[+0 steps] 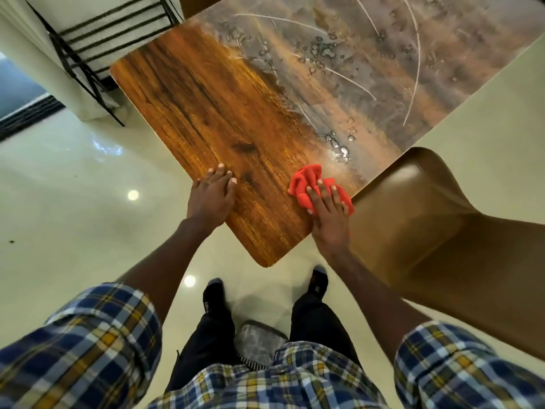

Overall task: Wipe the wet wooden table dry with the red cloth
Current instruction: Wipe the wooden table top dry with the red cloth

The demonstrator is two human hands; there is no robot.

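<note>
The wooden table (206, 113) runs away from me at a slant. Its near part looks dry and brown, while the far part is covered with a grey film of water and droplets (339, 69). The crumpled red cloth (306, 184) lies near the table's right edge, just short of a small puddle (339, 147). My right hand (328, 215) presses flat on the cloth with its fingers spread and straight. My left hand (211, 199) rests flat on the table's left edge, fingers straight, holding nothing.
A brown plastic chair (427, 208) stands tight against the table's right side by my right arm. A white wall with a black metal frame (88, 54) is at the far left. Glossy pale floor tiles (73, 202) surround the table. My feet stand under its near corner.
</note>
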